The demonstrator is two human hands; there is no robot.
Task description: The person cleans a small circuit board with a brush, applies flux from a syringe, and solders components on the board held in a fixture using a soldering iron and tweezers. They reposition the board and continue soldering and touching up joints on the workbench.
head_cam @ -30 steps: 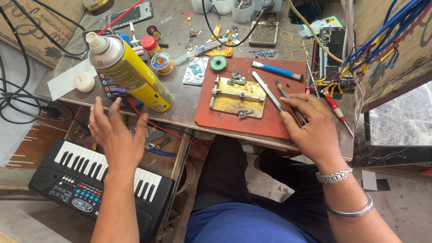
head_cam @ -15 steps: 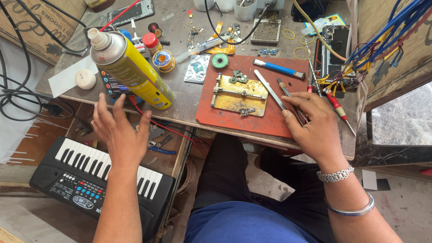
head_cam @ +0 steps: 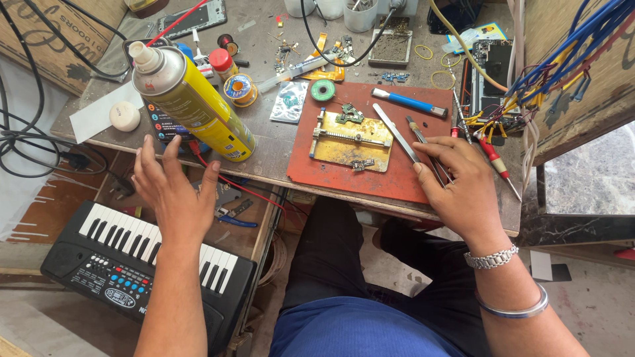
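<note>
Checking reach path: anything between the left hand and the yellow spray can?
Nothing visible. The left hand hovers open at the bench edge, just short of the tilted yellow spray can; only a thin red wire runs past the can's base.

Cluttered workbench [head_cam: 271, 168] under red mat [head_cam: 397, 178]

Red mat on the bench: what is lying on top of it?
On the red mat lie a brass board holder, a blue-handled tool, a metal blade and tweezers. The right hand rests on the mat's right corner, hiding the tweezer tips and whatever lies beneath it.
</note>
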